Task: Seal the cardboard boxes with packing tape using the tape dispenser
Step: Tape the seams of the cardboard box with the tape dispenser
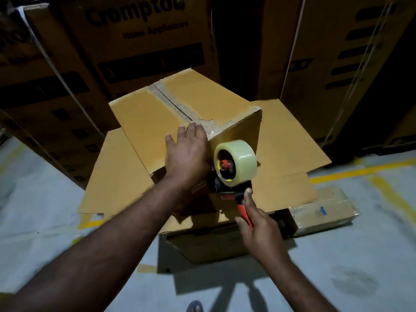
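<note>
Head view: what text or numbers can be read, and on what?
"Crompton": big carton behind.
"Home Appliances": same carton, below.
"3" and "1": its black band, faint.
Left carton: letters cut off.
Label by the left hand: too blurred.

The grey floor (45, 217) with yellow lines (360, 171) is carrying 1 open-flapped cardboard box (202, 246), 1 smaller parcel (324, 212) just beside it, and tall cartons (146, 46) behind.

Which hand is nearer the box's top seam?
Left. The left hand lies flat at the near end of the seam; right hand grips the tape dispenser handle, lower down.
</note>
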Demonstrator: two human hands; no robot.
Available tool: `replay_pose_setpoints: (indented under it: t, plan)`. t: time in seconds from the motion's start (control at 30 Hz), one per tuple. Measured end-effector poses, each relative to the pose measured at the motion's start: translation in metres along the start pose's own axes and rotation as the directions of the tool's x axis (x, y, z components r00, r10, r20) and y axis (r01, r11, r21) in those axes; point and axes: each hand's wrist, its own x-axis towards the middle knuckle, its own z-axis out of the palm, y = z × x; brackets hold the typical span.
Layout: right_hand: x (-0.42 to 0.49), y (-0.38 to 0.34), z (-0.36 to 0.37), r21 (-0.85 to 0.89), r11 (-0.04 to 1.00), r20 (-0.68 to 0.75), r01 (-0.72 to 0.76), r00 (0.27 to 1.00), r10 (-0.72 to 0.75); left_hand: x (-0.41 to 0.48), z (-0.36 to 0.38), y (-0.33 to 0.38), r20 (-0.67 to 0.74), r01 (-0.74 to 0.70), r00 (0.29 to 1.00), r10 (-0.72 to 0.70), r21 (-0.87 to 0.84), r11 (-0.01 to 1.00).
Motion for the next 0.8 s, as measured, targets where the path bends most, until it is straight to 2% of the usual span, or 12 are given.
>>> replay_pose_setpoints:
  t: [0.07, 0.13, 0.27, 0.37, 0.43, 0.53, 0.67, 0.8]
  plan:
    - [-0.007, 0.003, 0.004, 0.029, 0.992, 0.101, -0.125, 0.987, 0.122, -0.003, 0.001, 0.004, -0.027, -0.005, 1.000, 0.006, 0.017, 1.000]
    - [-0.017, 0.002, 0.007, 0.003, 0.986, 0.133, -0.170, 0.977, 0.168, -0.005, 0.003, 0.006, -0.051, -0.016, 0.999, 0.017, 0.018, 1.000]
    - [-0.017, 0.003, 0.007, 0.127, 0.959, 0.094, -0.252, 0.966, 0.241, 0.001, -0.001, 0.003, 0.011, -0.050, 0.999, 0.050, -0.003, 0.999]
    - [-0.010, -0.001, -0.004, 0.218, 0.917, 0.052, -0.333, 0.943, 0.330, 0.007, -0.008, -0.005, 0.132, -0.034, 0.990, 0.041, -0.060, 0.998]
    - [-0.008, -0.005, -0.016, 0.311, 0.873, 0.033, -0.376, 0.922, 0.385, 0.012, -0.012, -0.006, 0.158, -0.006, 0.987, 0.021, -0.092, 0.996]
    - [-0.006, -0.012, -0.036, 0.412, 0.839, -0.034, -0.356, 0.914, 0.404, 0.021, -0.022, 0.000, 0.050, -0.012, 0.999, 0.016, -0.064, 0.998]
    - [-0.002, -0.032, -0.058, 0.506, 0.816, -0.105, -0.278, 0.920, 0.378, 0.026, -0.022, 0.010, -0.007, -0.210, 0.978, 0.210, 0.015, 0.978]
    - [0.000, -0.051, -0.070, 0.594, 0.779, -0.148, -0.201, 0.924, 0.352, 0.024, -0.006, 0.004, -0.072, -0.237, 0.968, 0.241, 0.051, 0.970]
